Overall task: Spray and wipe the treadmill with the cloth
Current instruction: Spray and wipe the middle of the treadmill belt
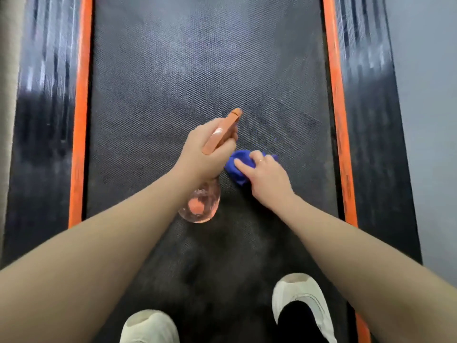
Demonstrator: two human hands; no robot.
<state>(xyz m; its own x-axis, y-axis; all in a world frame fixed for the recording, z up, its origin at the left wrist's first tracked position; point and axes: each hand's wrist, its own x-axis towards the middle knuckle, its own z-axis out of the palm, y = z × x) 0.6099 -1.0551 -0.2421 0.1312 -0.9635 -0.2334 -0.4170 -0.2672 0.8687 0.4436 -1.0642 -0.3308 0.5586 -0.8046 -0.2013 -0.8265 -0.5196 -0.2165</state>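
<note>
Head view: left hand (205, 154) grips spray bottle (201, 204), right hand (265, 177) grips cloth (237, 169) mid treadmill belt (173, 70); approx. halfway, wiping w/ far end left.

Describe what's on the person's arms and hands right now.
Both forearms are bare, with no sleeves showing and no gloves or watch. The right hand wears a thin ring on one finger. The left hand shows nothing worn.

The treadmill (173, 70) has a dark textured belt edged by orange strips and glossy black side rails. A crumpled blue cloth (238, 169) lies on the belt near its middle. Just left of it hangs a clear spray bottle (201, 205) with an orange head, nozzle pointing forward.
</note>
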